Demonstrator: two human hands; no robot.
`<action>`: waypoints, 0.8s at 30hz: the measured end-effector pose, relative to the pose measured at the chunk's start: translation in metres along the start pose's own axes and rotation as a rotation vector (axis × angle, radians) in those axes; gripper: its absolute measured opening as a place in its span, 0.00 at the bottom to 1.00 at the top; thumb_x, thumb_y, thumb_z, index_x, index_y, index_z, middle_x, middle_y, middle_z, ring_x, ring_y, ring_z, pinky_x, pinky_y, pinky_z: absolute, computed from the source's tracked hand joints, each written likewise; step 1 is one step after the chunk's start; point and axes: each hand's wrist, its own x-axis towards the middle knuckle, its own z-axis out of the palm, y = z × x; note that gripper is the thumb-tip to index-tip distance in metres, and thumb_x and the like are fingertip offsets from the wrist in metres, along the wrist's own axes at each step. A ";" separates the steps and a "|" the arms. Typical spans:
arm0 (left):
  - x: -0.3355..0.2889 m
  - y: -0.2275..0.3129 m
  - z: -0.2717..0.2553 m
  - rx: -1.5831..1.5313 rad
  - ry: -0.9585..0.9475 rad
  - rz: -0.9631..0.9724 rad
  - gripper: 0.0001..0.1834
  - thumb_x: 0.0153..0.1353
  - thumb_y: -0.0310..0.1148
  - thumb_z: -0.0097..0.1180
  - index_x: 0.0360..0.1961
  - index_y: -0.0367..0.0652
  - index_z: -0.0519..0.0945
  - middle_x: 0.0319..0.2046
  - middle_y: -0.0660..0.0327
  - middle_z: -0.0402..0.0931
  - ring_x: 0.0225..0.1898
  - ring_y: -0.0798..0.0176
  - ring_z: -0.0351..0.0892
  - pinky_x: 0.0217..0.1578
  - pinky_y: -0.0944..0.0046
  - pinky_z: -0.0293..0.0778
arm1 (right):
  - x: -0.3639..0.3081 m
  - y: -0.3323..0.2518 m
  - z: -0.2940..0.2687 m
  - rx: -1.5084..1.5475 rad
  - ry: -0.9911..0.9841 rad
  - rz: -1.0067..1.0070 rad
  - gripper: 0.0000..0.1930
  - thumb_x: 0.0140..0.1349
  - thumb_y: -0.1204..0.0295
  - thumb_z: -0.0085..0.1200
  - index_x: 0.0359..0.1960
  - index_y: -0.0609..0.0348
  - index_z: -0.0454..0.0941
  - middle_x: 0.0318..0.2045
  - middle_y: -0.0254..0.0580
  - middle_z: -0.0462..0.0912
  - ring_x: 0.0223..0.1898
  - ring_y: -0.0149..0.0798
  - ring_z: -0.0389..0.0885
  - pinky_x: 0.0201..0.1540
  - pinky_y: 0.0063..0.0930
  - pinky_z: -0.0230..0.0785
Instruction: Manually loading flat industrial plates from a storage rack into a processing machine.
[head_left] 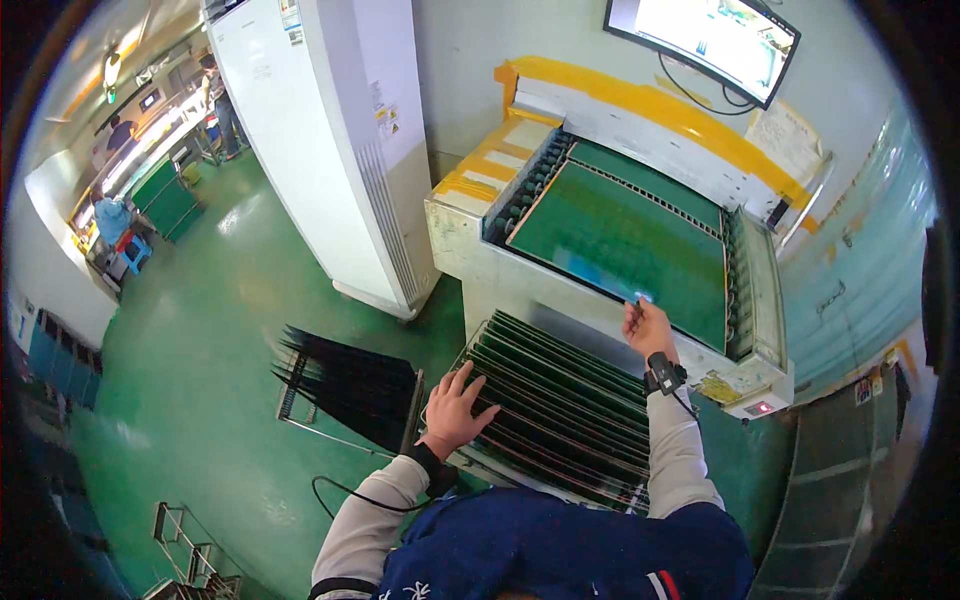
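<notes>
A large flat green panel (625,245) with a copper-coloured edge lies on the black rollers of a white machine (465,240). At its near edge my right hand (648,330) is closed, fingers curled and tips together; whether they grip the panel's edge is hidden. Below, in front of my body, stands a rack (560,410) holding several upright green panels in slots. Over the left side of this rack my left hand (455,408) is open, fingers spread, holding nothing. Both wrists wear black bands, and the right one carries a small black device (665,374).
Left of the rack stands another rack with dark sheets (350,385). A tall white cabinet unit (320,140) rises behind it. A screen (705,45) hangs above the machine. A metal frame (190,550) is at lower left. Several people work at a far bench (150,150).
</notes>
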 end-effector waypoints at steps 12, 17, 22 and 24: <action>0.002 0.002 -0.001 -0.017 0.028 0.019 0.30 0.51 0.53 0.67 0.53 0.48 0.81 0.63 0.55 0.70 0.59 0.45 0.71 0.59 0.48 0.68 | 0.009 -0.008 -0.005 0.017 0.044 -0.122 0.07 0.67 0.68 0.53 0.38 0.58 0.76 0.32 0.39 0.83 0.30 0.34 0.80 0.31 0.30 0.71; 0.003 0.005 -0.003 -0.005 -0.008 0.004 0.30 0.52 0.53 0.67 0.53 0.48 0.80 0.63 0.54 0.69 0.59 0.43 0.70 0.59 0.48 0.68 | 0.009 -0.002 -0.008 -0.027 0.039 -0.124 0.07 0.67 0.69 0.52 0.38 0.59 0.76 0.32 0.40 0.84 0.30 0.35 0.79 0.32 0.31 0.72; 0.001 0.002 -0.001 -0.023 0.014 0.005 0.30 0.52 0.53 0.67 0.53 0.48 0.80 0.64 0.55 0.68 0.60 0.42 0.69 0.59 0.46 0.68 | 0.011 -0.004 -0.009 0.009 0.066 -0.133 0.10 0.67 0.67 0.52 0.40 0.62 0.77 0.32 0.40 0.84 0.30 0.37 0.79 0.33 0.32 0.73; 0.001 0.003 -0.001 -0.031 0.010 0.006 0.30 0.52 0.53 0.67 0.53 0.48 0.80 0.64 0.55 0.68 0.60 0.42 0.69 0.59 0.46 0.68 | 0.013 -0.006 -0.012 -0.001 0.024 -0.083 0.12 0.68 0.65 0.52 0.41 0.63 0.77 0.31 0.40 0.83 0.30 0.37 0.79 0.32 0.31 0.73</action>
